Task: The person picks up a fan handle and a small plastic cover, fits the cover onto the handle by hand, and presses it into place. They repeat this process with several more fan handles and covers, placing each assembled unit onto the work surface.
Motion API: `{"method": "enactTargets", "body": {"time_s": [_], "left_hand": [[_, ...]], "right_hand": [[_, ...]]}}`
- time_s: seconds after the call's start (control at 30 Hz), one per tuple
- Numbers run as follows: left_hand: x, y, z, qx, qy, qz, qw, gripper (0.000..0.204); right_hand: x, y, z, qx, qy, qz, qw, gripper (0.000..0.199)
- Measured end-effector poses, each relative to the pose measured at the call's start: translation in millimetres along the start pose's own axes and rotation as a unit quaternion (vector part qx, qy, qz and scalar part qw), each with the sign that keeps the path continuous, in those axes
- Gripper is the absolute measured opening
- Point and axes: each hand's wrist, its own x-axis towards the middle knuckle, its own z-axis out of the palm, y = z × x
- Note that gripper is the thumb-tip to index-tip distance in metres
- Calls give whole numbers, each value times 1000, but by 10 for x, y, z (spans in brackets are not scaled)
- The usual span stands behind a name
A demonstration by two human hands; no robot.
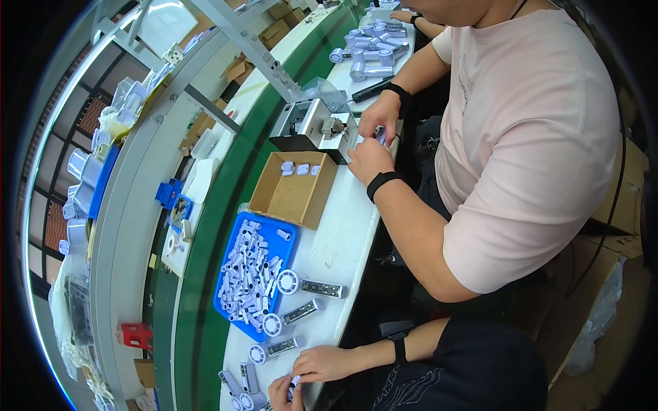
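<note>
Co-worker in pink shirt (528,151) along white tabletop (346,233). Blue tray (286,248) heaped with small lavender pieces (252,270); cardboard box (282,208) just beyond, grey-white machine (317,126) past that. Handheld fans (322,289), boards exposed, lie between tray and hands, partly in the way. Right hand (325,364) and left hand (282,394) together near lower edge, fingertips pinching small lavender part (295,381) between them.

From where I stand, blue tray (277,248): smooth plastic, semi-gloss. In it — small lilac parts (248,277), smooth plastic. Just beside it, box (282,211): matt brown cardboard. Beneath it, white worktop (343,233), smooth. Well apart from it — pink shirt (524,151), matt cloth.
</note>
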Motion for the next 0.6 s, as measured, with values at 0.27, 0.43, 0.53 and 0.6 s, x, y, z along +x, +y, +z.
{"method": "enactTargets", "body": {"time_s": [0.27,0.43,0.53,0.6], "left_hand": [[16,69,38,-3,15,-1,1000,25],[11,59,29,9,18,13,1000,25],[4,74,42,-1,26,-1,1000,24],[-9,63,49,-1,28,-3,1000,24]], "right_hand": [[-12,-1,-15,2,0,4,1000,30],[-9,-3,-1,6,1,5,1000,31],[-14,-17,2,10,4,6,1000,31],[-14,-23,2,12,6,8,1000,30]]}}
